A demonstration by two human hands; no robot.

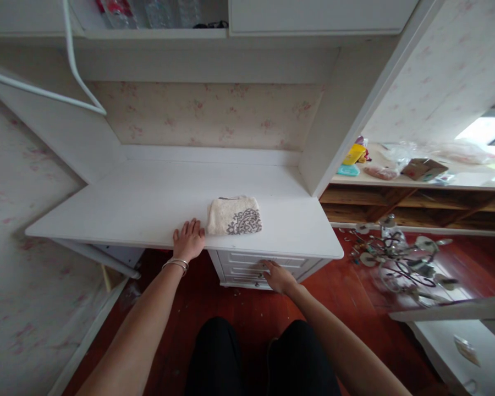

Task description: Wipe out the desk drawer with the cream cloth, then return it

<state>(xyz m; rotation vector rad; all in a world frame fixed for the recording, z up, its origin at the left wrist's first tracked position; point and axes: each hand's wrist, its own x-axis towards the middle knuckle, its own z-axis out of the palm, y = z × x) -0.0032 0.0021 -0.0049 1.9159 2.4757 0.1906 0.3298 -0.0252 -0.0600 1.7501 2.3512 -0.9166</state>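
My left hand (188,240) lies flat on the front edge of the white desk (148,203), fingers spread and holding nothing. Just to its right is a folded cream cloth (226,212) with a grey scroll pattern on one corner. Below the desktop, my right hand (279,276) reaches to the front of the drawer unit (235,263). Its fingers are bent together at the top drawer, where they seem to pinch the knob; the fingertips partly cover that spot. Lower knobs show beneath, and the drawers look closed.
A white bent rod (72,60) hangs at upper left. Overhead, a shelf (157,34) holds plastic bottles (160,12). To the right, a chandelier (400,258) lies on the red wooden floor (247,313), before a low shelf unit (379,201) with a cardboard box (424,169) and bags.
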